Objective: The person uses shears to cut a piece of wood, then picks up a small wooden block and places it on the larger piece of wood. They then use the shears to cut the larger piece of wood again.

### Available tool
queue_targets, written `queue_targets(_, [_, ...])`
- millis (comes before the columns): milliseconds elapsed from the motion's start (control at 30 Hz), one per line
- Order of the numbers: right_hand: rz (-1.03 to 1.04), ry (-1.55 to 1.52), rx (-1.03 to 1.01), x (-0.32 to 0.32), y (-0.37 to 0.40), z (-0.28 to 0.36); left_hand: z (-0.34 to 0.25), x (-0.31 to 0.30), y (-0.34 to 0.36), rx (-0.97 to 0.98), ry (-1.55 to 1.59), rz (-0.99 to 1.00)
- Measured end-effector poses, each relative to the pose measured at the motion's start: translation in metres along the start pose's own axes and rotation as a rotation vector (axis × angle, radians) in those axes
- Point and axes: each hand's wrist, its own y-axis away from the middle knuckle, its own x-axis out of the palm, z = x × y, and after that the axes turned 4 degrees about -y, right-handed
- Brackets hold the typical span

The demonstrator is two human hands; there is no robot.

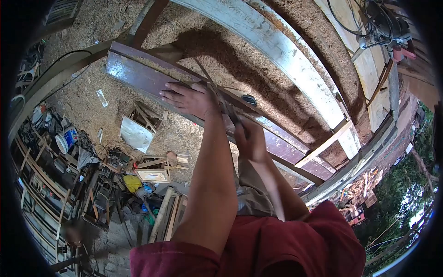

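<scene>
A long purple-brown board (138,73) lies slantwise in front of me. My left hand (191,99) rests flat on it, fingers stretched out over the surface. Closed around a dark handle, my right hand (250,141) holds what looks like a handsaw (213,85). Its narrow blade crosses the board just to the right of my left hand, and the tip points up and away. Whether the teeth have cut into the wood is hidden from me.
Sawdust covers the ground. Beyond the board stands a curved whitish beam (277,44). A power tool with cables (385,27) lies at the upper right. Scrap wood, a white bucket (67,139) and a yellow bag (132,183) clutter the left.
</scene>
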Motion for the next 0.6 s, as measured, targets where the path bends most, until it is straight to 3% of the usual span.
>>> queue_targets(33, [-0.050,-0.030,-0.049,0.009,-0.014,-0.003,0.003,0.002,0.002,-0.006,0.000,-0.006])
queue_targets(133, [0.032,-0.082,0.165,-0.012,0.015,0.018,0.004,0.007,-0.001,0.006,0.017,-0.023])
queue_targets(167, [0.083,-0.075,0.236,-0.014,0.038,-0.009,0.002,0.006,-0.001,0.009,0.031,-0.026])
queue_targets(267, [0.092,-0.067,0.291,-0.022,0.039,0.008,0.003,0.006,-0.001,0.009,0.016,-0.026])
queue_targets(300, [0.047,-0.019,0.195,-0.009,0.026,0.007,0.003,0.008,0.000,0.009,0.006,-0.027])
queue_targets(333, [-0.166,0.037,-0.088,0.007,0.007,0.013,0.003,0.007,0.001,0.011,0.019,-0.029])
queue_targets(400, [-0.013,0.011,-0.037,0.014,-0.007,-0.008,0.003,0.006,-0.002,0.013,0.044,-0.040])
queue_targets(500, [0.088,-0.115,0.218,-0.020,0.031,0.005,0.005,0.009,-0.002,0.034,0.046,-0.062])
queue_targets(600, [0.094,-0.056,0.210,-0.028,0.033,0.015,0.002,0.008,-0.001,0.017,-0.005,-0.054])
